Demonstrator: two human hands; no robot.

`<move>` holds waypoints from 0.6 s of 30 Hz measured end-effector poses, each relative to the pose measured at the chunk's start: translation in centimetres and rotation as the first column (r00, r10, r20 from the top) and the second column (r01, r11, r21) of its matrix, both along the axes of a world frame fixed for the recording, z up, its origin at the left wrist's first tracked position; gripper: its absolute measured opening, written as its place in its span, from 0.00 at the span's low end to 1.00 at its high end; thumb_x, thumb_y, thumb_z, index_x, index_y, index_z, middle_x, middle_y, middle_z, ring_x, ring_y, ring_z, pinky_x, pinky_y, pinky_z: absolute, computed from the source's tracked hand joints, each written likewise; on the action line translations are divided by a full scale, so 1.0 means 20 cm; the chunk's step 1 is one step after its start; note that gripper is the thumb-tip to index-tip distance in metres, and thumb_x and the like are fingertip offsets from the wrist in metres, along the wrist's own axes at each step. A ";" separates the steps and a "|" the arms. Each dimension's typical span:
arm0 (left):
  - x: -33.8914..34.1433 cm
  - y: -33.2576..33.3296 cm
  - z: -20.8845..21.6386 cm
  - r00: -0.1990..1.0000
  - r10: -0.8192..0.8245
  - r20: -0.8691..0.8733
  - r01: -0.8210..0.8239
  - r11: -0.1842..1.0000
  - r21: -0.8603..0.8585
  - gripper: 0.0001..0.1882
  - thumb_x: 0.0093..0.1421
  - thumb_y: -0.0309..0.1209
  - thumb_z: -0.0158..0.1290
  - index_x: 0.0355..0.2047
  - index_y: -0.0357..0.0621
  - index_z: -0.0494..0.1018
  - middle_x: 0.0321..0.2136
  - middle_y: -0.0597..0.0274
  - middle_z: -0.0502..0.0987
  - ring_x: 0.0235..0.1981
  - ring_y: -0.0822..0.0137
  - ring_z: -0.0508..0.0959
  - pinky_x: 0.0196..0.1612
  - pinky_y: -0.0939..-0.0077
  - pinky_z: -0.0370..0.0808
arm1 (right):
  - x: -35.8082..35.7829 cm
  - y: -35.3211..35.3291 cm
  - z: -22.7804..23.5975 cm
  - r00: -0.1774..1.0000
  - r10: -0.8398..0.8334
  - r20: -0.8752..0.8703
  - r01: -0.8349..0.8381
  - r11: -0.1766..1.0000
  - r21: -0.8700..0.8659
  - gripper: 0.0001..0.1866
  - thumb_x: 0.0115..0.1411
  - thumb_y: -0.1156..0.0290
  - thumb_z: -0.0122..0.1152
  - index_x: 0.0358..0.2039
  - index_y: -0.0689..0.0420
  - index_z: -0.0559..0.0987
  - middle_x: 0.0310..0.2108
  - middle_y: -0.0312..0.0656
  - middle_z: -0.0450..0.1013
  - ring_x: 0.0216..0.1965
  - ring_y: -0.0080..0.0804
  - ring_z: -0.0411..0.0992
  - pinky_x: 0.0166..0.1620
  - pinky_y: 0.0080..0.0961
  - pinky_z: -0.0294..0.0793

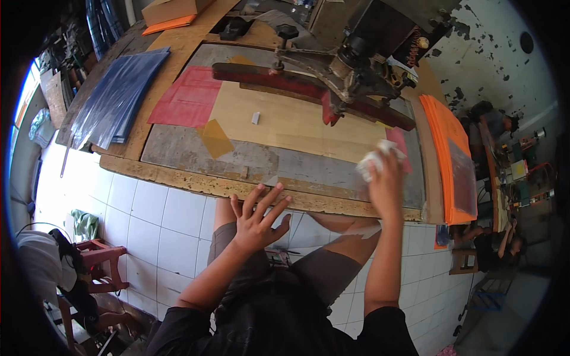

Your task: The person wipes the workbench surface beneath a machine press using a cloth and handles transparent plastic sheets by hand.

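My right hand [387, 188] is closed around a crumpled white cloth [374, 165], held at the right part of the grey metal plate [228, 169]. Whether the cloth presses on the plate is hard to tell. Spread fingers of my left hand [260, 218] rest at the front wooden edge [196, 185] of the table, holding nothing. On the plate lies a long cream sheet [297, 121] with a red patch [187, 98] at its left end. A small white piece [255, 118] sits on the sheet, and a tan tape square [214, 139] covers part of its front edge.
Over the plate hangs a machine head [350, 59] with a long red-and-black bar [273, 77]. Blue clear plastic sheets [122, 95] lie at left; an orange stack [445, 154] lies at right. A cardboard box [172, 10] stands far left. Other people sit on both sides.
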State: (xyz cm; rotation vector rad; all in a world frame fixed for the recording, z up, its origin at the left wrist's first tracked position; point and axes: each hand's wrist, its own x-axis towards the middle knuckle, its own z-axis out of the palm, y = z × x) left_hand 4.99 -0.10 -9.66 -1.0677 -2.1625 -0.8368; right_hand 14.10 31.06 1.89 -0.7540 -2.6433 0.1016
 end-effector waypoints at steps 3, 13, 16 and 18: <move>-0.01 0.00 -0.02 1.000 0.010 -0.021 -0.010 1.000 -0.006 0.28 0.59 0.45 0.67 0.62 0.70 0.81 0.70 0.75 0.76 0.75 0.58 0.66 0.82 0.35 0.31 | 0.00 -0.45 0.09 0.850 0.525 -0.050 -0.516 0.808 -0.285 0.26 0.71 0.64 0.68 0.68 0.52 0.79 0.76 0.56 0.63 0.79 0.57 0.56 0.80 0.51 0.53; 0.02 0.01 0.04 1.000 -0.013 0.019 0.014 0.999 -0.050 0.28 0.60 0.45 0.67 0.62 0.69 0.81 0.71 0.74 0.74 0.77 0.58 0.63 0.81 0.36 0.30 | 0.02 -0.02 -0.01 0.999 0.028 -0.036 -0.027 1.000 0.009 0.24 0.74 0.61 0.63 0.66 0.57 0.77 0.73 0.56 0.66 0.74 0.63 0.62 0.76 0.60 0.59; 0.00 -0.01 0.01 1.000 -0.001 0.000 0.001 0.999 -0.035 0.29 0.59 0.45 0.67 0.62 0.67 0.80 0.71 0.73 0.74 0.77 0.57 0.64 0.81 0.36 0.30 | -0.04 -0.36 0.01 0.950 0.305 -0.063 -0.311 0.939 -0.145 0.27 0.70 0.62 0.67 0.66 0.56 0.77 0.74 0.60 0.63 0.76 0.64 0.60 0.77 0.60 0.57; 0.01 -0.03 -0.01 0.999 -0.017 0.040 0.018 1.000 -0.020 0.30 0.59 0.45 0.68 0.63 0.65 0.79 0.71 0.73 0.75 0.76 0.57 0.64 0.81 0.36 0.30 | 0.02 -0.59 0.05 0.758 0.649 -0.067 -0.648 0.737 -0.194 0.33 0.63 0.64 0.73 0.69 0.54 0.76 0.76 0.58 0.61 0.77 0.62 0.58 0.79 0.60 0.55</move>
